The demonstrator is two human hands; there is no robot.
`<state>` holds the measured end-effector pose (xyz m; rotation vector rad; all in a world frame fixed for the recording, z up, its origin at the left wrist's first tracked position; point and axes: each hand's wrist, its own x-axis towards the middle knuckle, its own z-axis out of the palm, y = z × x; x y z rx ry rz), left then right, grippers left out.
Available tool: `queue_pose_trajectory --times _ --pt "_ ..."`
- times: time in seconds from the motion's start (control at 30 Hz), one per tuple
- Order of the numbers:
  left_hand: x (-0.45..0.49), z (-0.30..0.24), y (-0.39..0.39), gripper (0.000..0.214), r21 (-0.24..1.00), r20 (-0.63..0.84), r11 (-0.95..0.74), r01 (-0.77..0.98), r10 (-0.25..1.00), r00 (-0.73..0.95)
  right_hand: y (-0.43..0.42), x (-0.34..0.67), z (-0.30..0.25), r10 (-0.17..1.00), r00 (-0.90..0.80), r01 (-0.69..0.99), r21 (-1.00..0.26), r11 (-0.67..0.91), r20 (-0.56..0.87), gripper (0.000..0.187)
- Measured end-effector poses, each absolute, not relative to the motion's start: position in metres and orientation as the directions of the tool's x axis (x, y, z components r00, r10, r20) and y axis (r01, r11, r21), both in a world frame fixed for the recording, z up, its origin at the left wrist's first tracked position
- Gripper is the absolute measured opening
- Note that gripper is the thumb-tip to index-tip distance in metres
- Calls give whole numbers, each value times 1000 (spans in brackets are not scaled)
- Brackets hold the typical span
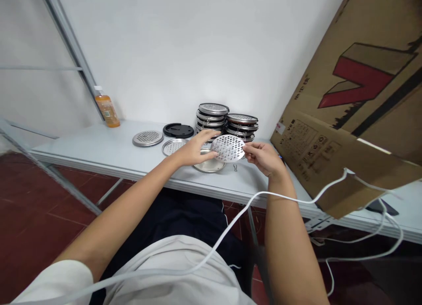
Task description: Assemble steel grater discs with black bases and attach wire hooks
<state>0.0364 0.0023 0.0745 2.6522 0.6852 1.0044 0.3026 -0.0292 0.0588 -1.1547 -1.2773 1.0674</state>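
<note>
A round metal plate [228, 148] pierced with rows of slots is pinched at its right edge by my right hand [263, 157]. My left hand [194, 150] is at the plate's left edge, thumb and fingers spread apart; whether it touches the rim I cannot tell. Beneath the plate lies a shallow round metal dish [211, 166], partly covered from view. A metal ring with a perforated face [172, 147] sits left of it, half behind my left hand. A small metal clip [235, 168] is on the table near the dish.
Behind my hands stand a taller stack [213, 109] and a lower stack [242, 119] of round metal-and-black pieces. Left are a perforated disc [148, 138], a black round base [178, 130] and an orange bottle [108, 109]. A large carton [349, 98] walls the right; a white cable [263, 193] crosses in front.
</note>
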Motion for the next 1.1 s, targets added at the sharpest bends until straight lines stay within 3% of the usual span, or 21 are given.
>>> queue_pose_trajectory --times 0.1,0.17,0.3,0.5,0.67,0.8,0.97,1.1 --pt "14 57 -12 24 366 581 -784 502 614 535 -21 300 53 977 132 104 -983 154 167 24" --pt "2 41 -21 18 390 578 -722 572 676 458 -15 292 48 975 122 176 -970 165 188 24" --pt "-6 13 -31 21 427 537 -647 632 744 398 -9 272 39 978 81 263 -951 163 190 26" --pt "-4 -1 -28 41 439 550 -615 654 760 345 -12 263 37 993 -39 238 -964 119 113 27" --pt "-3 1 -30 43 430 513 -607 668 773 372 -9 270 35 989 11 326 -936 133 144 28" --pt "-5 -1 -34 40 419 523 -609 674 768 369 -10 271 34 995 59 315 -947 62 85 32" --pt "-6 0 -37 36 419 527 -613 670 765 371 -12 268 32 983 -184 347 -935 74 10 30" --pt "-7 0 -37 35 421 518 -611 670 769 376 -12 274 31 964 -265 419 -900 122 7 31"
